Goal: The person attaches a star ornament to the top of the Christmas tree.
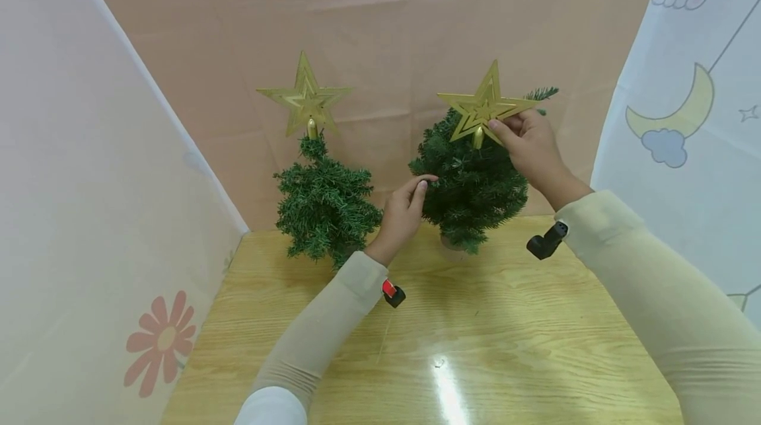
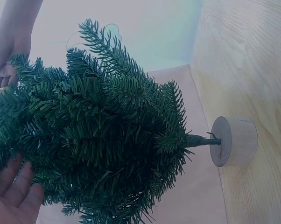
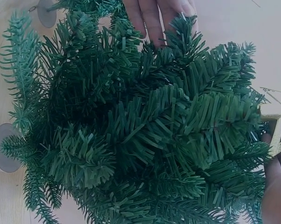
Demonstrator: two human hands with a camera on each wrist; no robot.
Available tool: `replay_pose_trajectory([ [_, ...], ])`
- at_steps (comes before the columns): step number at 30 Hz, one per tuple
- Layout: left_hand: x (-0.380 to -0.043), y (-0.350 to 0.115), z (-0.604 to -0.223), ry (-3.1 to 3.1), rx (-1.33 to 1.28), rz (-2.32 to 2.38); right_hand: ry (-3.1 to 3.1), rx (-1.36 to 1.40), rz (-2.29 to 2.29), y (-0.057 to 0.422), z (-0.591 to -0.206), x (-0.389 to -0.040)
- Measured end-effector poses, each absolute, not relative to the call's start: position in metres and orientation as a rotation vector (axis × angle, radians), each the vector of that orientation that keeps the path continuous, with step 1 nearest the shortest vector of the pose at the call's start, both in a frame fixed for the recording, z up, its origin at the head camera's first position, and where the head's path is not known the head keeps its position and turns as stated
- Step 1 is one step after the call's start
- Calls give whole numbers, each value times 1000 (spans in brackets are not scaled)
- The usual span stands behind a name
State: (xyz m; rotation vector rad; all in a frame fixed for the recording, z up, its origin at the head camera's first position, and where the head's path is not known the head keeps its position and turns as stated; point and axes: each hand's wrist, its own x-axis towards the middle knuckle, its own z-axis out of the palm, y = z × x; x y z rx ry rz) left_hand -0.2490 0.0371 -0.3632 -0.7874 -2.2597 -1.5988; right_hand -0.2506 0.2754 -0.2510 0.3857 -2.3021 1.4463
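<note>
In the head view, my right hand holds a gold star tree topper by its right side, thumb in front. The star stands at the top of the right-hand artificial Christmas tree; whether its socket sits on the tip is hidden. My left hand touches the left side of that tree. Its fingers lie fairly straight among the green needles in the left wrist view. The right wrist view shows the star's gold edge beside the branches, with the right fingers partly behind it.
A second small tree stands on the left, with its own gold star upright on top. Both trees are on a wooden table; the right one has a round wooden base. Cloth walls enclose the back and sides.
</note>
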Motion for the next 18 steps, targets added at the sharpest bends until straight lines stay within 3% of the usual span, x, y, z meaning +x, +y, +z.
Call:
replay_pose_trajectory([
  [18, -245, 38, -362, -2264, -771, -1613, -2308, 409, 1404, 277, -255, -253],
])
